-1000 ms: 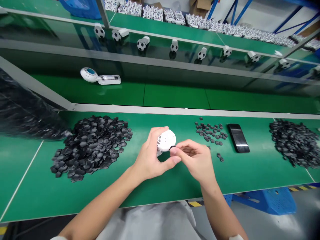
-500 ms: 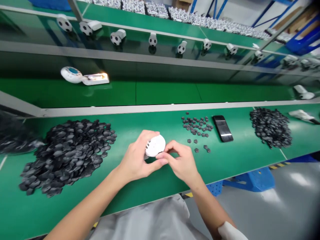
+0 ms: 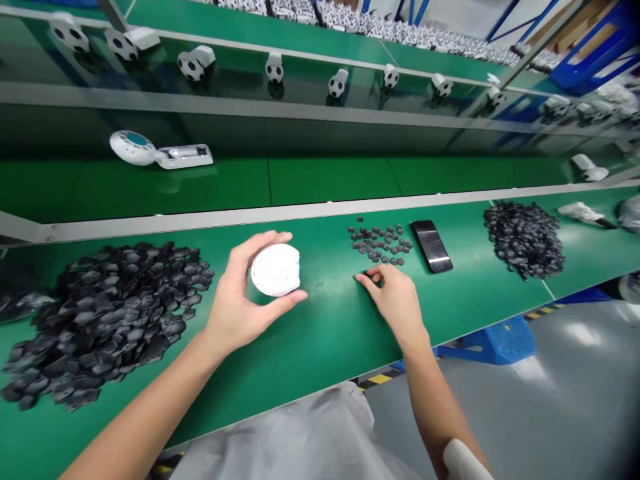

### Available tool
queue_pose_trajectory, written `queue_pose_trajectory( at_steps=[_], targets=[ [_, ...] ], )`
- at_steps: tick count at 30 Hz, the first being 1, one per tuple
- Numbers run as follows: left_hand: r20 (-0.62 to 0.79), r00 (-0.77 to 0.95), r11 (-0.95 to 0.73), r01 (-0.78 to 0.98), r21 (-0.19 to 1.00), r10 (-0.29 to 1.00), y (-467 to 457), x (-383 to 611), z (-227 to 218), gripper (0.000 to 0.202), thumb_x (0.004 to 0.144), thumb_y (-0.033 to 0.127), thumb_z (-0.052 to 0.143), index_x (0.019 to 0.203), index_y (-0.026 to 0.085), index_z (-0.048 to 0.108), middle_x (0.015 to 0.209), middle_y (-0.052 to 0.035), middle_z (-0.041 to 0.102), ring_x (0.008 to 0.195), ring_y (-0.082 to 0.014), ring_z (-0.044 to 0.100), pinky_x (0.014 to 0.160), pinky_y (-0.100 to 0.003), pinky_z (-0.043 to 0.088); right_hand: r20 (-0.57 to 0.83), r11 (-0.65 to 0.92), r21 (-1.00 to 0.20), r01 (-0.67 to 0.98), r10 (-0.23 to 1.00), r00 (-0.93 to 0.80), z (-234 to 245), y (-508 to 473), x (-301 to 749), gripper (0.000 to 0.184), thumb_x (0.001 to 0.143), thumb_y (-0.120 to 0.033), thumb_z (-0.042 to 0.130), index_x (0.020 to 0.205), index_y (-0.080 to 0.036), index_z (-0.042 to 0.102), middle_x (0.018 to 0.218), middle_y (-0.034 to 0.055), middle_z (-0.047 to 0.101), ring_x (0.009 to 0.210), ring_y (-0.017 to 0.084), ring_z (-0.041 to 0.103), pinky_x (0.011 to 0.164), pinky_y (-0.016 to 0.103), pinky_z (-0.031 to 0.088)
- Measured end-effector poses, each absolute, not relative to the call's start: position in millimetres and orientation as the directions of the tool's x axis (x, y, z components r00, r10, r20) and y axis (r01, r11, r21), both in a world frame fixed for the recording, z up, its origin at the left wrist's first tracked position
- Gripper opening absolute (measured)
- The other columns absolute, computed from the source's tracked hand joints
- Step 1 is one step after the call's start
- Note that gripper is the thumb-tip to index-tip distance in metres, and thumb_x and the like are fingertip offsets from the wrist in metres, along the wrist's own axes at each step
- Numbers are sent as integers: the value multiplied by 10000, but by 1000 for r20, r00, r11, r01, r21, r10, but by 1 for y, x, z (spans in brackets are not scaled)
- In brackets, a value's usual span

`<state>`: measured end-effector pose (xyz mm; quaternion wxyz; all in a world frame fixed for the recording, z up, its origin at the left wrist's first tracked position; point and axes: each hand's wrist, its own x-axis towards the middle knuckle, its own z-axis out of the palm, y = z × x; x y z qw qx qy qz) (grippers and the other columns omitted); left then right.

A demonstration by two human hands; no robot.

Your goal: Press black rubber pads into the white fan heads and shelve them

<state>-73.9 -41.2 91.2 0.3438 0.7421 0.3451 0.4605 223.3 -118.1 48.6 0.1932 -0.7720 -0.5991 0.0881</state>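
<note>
My left hand (image 3: 240, 293) is curled round a white round plastic part (image 3: 276, 270), thumb below and fingers above, its pale flat side facing me. The part is held above the green bench. Its right edge looks straight, with a hint of blue. At the near side of the loose small black pentagon pieces (image 3: 380, 243), my right hand (image 3: 395, 297) is low over the bench with thumb and index finger pinched. Something dark shows at those fingertips, too small to make out.
A large heap of black plates (image 3: 115, 313) lies left, a heap of small black pieces (image 3: 524, 239) right. A black phone (image 3: 432, 247) is beside my right hand. Behind stand a white lamp-like item (image 3: 160, 152) and a shelf edge (image 3: 300, 208). Football-patterned items (image 3: 274, 68) line the upper shelf.
My hands have moved apart. The left has drawn the white part a little left and up; the right has let go of it and moved right to the loose pieces. The view has shifted.
</note>
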Motion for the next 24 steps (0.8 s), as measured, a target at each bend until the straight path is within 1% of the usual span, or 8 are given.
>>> queue_pose_trajectory(
  at_steps=[3,6,7,9,12,15,20,24],
  targets=[
    [455,434,-611,354,708,778,-44,-78,82,767,831,311,894,1489,288,500,1475,-120,617,1409,-331,582,1196,-535,471,-3,-258,-396,881,960,280,55,-109,225,141,949,-317,732,861,-207,733,813,42,749,747,235,709,735,337,505],
    [457,419,-617,456,641,785,-52,-81,69,703,815,345,893,1413,265,532,1307,-122,628,1235,-316,653,1027,-485,573,-64,-307,-375,875,950,306,69,-104,224,107,895,-209,704,791,-218,726,744,28,752,735,245,729,748,351,525],
    [443,391,-589,483,647,807,-56,-82,65,705,809,361,893,1404,261,528,1256,-112,631,1165,-299,672,958,-449,596,-70,-303,-415,858,951,302,74,-104,220,107,887,-199,700,787,-221,729,736,25,754,736,243,735,755,353,540],
    [365,334,-493,520,698,869,-65,-80,60,743,803,397,889,1425,268,503,1235,-92,655,1054,-261,706,838,-369,612,-117,-263,-616,743,963,244,86,-109,205,72,892,-228,720,827,-223,749,757,20,772,741,230,756,760,343,581],
    [201,267,-316,522,792,943,-76,-73,59,776,799,421,883,1456,284,491,1339,-77,677,976,-217,744,751,-289,603,-244,-234,-914,331,970,12,102,-119,170,120,912,-344,778,912,-224,769,827,30,815,768,219,798,740,317,642],
    [122,270,-240,463,853,955,-81,-67,60,745,800,347,864,1455,275,516,1408,-75,668,1016,-211,750,780,-268,602,-230,-219,-969,118,969,-90,111,-126,136,147,900,-353,819,905,-217,766,821,41,826,761,218,812,700,301,662],
    [104,408,-294,437,850,907,-80,-72,65,740,866,362,780,1525,294,451,1423,-83,665,1053,-232,743,864,-326,600,-83,-76,-980,185,996,-30,108,-124,118,74,907,-267,798,868,-220,756,796,18,809,719,191,796,656,274,666],
    [88,568,-358,385,851,819,-76,-81,71,890,833,378,743,1606,291,311,1377,-99,676,1087,-285,729,891,-402,599,-28,-21,-956,293,999,-20,107,-127,121,45,899,-235,788,879,-234,747,804,-5,798,717,181,797,656,262,685]
  ],
)
